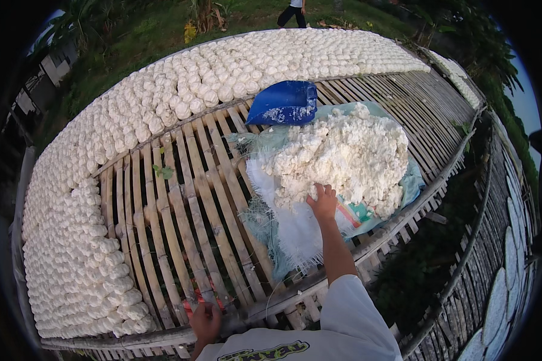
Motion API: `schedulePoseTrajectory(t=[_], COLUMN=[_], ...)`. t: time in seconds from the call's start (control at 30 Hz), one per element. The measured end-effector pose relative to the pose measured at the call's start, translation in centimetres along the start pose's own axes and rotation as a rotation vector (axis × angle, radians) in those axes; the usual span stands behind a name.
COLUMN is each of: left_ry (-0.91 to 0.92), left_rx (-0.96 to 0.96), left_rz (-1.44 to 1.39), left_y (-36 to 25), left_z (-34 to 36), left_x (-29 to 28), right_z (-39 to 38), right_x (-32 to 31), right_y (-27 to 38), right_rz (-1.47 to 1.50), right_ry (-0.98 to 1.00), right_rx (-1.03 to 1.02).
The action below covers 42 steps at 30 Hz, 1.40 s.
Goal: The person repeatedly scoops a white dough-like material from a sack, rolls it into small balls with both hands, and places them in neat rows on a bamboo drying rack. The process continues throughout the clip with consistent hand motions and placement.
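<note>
A heap of crumbly, moist white mash (343,153) lies on woven plastic sacks (298,237) with frayed edges. At the heap's near edge is my right hand (323,203), its fingers curled into the mash; their tips are partly hidden. Low in the view, my left hand (205,323) is by the rack's near edge, with its fingers closed at a small red object (203,298). That object's shape is mostly covered by the hand. Many rounded white lumps (180,90) stand in close rows along the far and left sides.
A blue scoop (286,103) lies behind the heap, white residue on it. The slatted bamboo rack (193,192) has gaps between slats and a pole along its near edge (367,259). Another rack (464,319) stands at right. A person (293,13) is beyond the far edge.
</note>
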<state>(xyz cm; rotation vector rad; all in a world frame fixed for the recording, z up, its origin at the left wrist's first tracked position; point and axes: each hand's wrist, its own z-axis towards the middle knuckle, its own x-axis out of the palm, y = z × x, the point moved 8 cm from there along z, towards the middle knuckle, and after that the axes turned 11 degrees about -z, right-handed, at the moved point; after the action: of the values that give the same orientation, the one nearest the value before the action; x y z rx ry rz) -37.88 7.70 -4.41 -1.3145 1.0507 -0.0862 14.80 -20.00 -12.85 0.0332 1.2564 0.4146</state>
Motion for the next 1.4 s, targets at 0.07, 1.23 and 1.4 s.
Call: schedulePoseTrajectory(t=[0.07,1.23,1.4], left_ry=[-0.013,0.394,0.608], left_rx=[0.0,-0.312,-0.563], left_rz=[-0.033,-1.161,-1.835], left_y=[0.2,-7.3,-11.0], left_z=[-0.1,4.1,4.5], left_x=[-0.1,6.9,5.7], right_z=[2.4,-12.8,-20.4], right_x=[-0.5,-17.2,-24.2], right_y=[-1.6,14.9,28.1], right_rz=[0.148,1.355,1.1], right_ry=[0.021,0.374,0.609], right_rx=[0.074,0.172,-0.525])
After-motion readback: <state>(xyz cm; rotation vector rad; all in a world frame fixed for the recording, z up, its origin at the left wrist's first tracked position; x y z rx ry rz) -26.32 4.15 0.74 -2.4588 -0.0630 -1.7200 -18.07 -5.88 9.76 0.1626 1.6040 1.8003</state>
